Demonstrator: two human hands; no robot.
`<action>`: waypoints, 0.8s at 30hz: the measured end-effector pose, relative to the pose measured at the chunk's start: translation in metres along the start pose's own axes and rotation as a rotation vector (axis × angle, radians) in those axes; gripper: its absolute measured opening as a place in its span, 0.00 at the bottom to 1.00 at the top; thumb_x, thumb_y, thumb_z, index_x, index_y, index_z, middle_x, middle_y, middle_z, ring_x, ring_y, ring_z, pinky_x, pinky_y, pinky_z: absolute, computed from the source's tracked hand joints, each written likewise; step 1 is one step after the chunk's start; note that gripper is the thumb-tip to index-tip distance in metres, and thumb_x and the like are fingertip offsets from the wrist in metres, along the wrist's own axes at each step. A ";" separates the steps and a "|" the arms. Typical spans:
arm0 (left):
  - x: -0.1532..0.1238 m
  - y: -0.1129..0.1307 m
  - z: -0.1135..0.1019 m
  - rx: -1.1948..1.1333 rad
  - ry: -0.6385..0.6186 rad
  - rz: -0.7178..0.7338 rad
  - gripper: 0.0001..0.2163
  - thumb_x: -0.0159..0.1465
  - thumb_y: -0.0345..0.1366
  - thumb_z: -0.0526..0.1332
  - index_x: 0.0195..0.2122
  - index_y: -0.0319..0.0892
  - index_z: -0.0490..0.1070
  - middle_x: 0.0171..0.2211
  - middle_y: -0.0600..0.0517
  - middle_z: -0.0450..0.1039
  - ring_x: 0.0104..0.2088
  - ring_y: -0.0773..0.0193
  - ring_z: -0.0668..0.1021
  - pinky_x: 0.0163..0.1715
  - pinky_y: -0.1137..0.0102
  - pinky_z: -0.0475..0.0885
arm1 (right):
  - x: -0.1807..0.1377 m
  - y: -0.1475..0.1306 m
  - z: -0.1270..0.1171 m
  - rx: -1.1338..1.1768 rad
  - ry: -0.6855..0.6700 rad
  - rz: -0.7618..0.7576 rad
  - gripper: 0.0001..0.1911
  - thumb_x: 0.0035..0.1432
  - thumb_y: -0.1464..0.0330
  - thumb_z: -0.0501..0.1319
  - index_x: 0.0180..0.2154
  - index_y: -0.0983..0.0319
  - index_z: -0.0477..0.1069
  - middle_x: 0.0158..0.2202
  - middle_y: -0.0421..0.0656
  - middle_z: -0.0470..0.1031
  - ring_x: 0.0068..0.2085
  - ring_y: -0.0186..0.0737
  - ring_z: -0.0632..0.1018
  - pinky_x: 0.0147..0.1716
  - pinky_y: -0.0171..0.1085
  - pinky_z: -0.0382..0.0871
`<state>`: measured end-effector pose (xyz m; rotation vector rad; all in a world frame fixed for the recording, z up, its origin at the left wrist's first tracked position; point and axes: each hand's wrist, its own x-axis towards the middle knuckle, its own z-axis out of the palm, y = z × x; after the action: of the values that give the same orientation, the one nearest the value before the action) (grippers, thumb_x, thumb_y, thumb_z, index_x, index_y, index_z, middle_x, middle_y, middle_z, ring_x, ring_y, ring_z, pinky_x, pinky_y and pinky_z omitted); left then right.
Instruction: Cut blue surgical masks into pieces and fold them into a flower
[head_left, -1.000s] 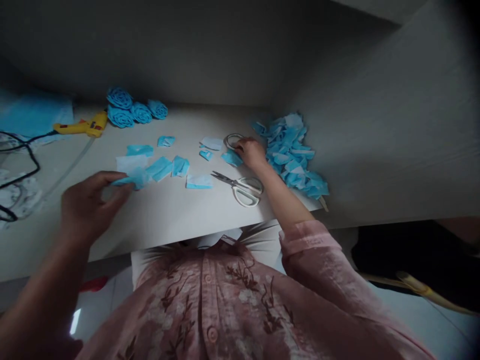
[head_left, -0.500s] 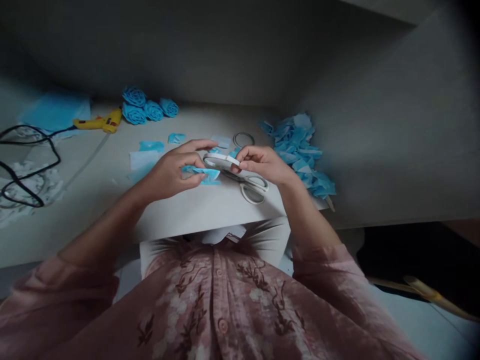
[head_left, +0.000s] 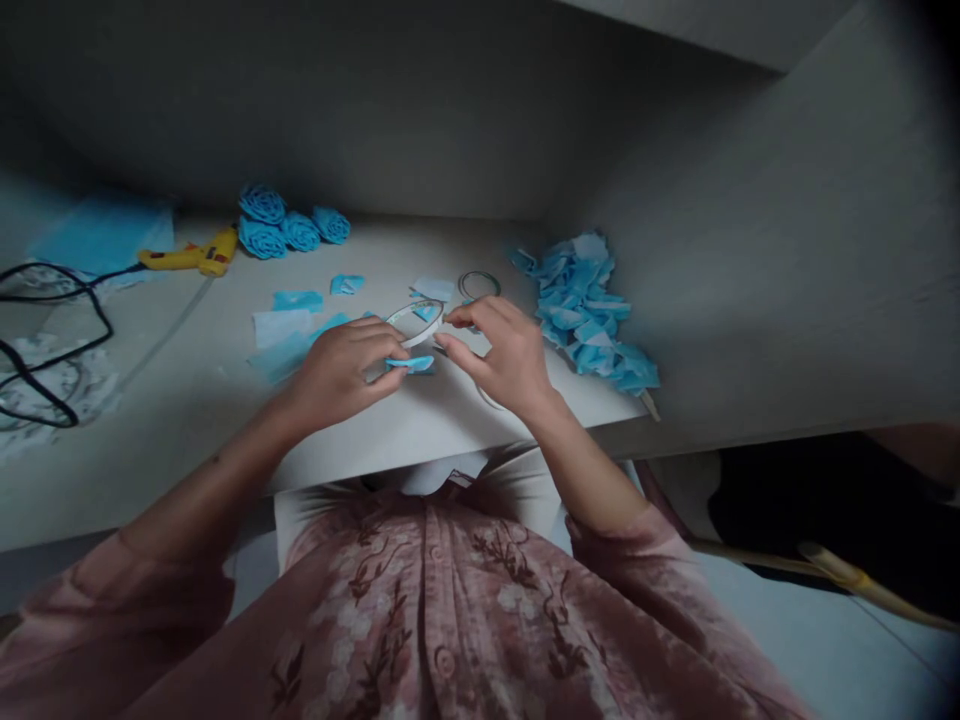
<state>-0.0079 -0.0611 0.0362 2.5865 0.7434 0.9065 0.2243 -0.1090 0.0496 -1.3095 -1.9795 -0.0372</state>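
Note:
My left hand (head_left: 341, 370) is closed, pinching a small folded strip of blue non-woven fabric (head_left: 412, 364) between thumb and forefinger. Against its upper fingers leans a thin white ring (head_left: 424, 336) that looks like a narrow roll of tape, tilted on edge. My right hand (head_left: 499, 355) hovers at the ring's right side, thumb and fingers apart; whether a fingertip touches the ring I cannot tell. Beneath that hand lies a pair of scissors, mostly hidden, with part of a white handle loop (head_left: 489, 399) showing.
Blue rolled fabric roses (head_left: 262, 240) and a yellow glue gun (head_left: 202, 255) with a black cord (head_left: 105, 310) lie at the back left. Blue scraps (head_left: 581, 300) are heaped on the right. Another thin ring (head_left: 479, 285) and cut pieces (head_left: 298, 301) lie between on the table (head_left: 352, 435).
The white ring has passed from my right hand's pinch to my left hand and tilted. My right fingers have spread and now cover most of the scissors.

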 end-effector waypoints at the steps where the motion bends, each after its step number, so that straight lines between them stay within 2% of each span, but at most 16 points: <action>1: -0.001 0.000 0.000 0.017 -0.007 0.009 0.07 0.64 0.36 0.59 0.33 0.46 0.77 0.36 0.49 0.84 0.41 0.55 0.82 0.42 0.64 0.72 | 0.000 -0.003 0.001 -0.036 0.007 0.005 0.12 0.71 0.61 0.59 0.41 0.59 0.79 0.39 0.46 0.83 0.44 0.46 0.81 0.48 0.43 0.74; 4: -0.005 -0.002 0.000 0.041 -0.033 0.028 0.07 0.65 0.36 0.58 0.34 0.45 0.77 0.36 0.49 0.83 0.41 0.55 0.82 0.42 0.64 0.72 | 0.002 -0.005 0.004 -0.073 0.009 0.043 0.12 0.70 0.67 0.55 0.38 0.58 0.77 0.37 0.46 0.82 0.43 0.45 0.80 0.47 0.43 0.72; 6: -0.008 -0.003 -0.001 0.027 -0.040 0.023 0.07 0.65 0.36 0.59 0.34 0.45 0.77 0.35 0.49 0.83 0.40 0.56 0.82 0.42 0.64 0.72 | 0.002 -0.003 0.004 0.017 -0.003 0.083 0.10 0.67 0.69 0.56 0.36 0.58 0.76 0.37 0.44 0.81 0.41 0.43 0.80 0.45 0.42 0.72; 10: -0.011 -0.004 -0.006 -0.099 0.004 -0.048 0.05 0.64 0.37 0.61 0.33 0.46 0.76 0.36 0.50 0.83 0.39 0.59 0.82 0.40 0.66 0.73 | 0.004 0.008 0.004 0.456 -0.050 0.282 0.06 0.62 0.66 0.60 0.33 0.59 0.73 0.33 0.41 0.77 0.35 0.37 0.76 0.37 0.37 0.72; 14: -0.012 -0.007 -0.009 -0.214 0.063 -0.126 0.05 0.64 0.38 0.63 0.31 0.46 0.75 0.32 0.51 0.80 0.32 0.63 0.80 0.33 0.70 0.71 | 0.005 0.017 0.005 0.834 -0.151 0.437 0.08 0.59 0.63 0.64 0.31 0.60 0.71 0.28 0.37 0.72 0.30 0.32 0.72 0.33 0.35 0.71; 20: -0.016 -0.017 -0.007 -0.280 0.091 -0.112 0.06 0.63 0.38 0.64 0.30 0.44 0.74 0.32 0.51 0.80 0.32 0.63 0.80 0.35 0.70 0.73 | 0.004 0.017 0.006 0.976 -0.163 0.469 0.12 0.59 0.61 0.67 0.30 0.61 0.71 0.26 0.36 0.72 0.29 0.29 0.72 0.33 0.33 0.71; 24: -0.016 -0.022 -0.007 -0.307 0.129 -0.046 0.05 0.63 0.34 0.66 0.30 0.44 0.74 0.31 0.52 0.79 0.32 0.65 0.79 0.35 0.70 0.73 | 0.004 0.019 0.007 1.003 -0.163 0.490 0.14 0.59 0.59 0.69 0.30 0.61 0.73 0.26 0.36 0.74 0.29 0.29 0.73 0.34 0.34 0.73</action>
<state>-0.0311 -0.0516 0.0237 2.2528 0.6366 1.0875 0.2345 -0.0943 0.0399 -1.0501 -1.3776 1.1631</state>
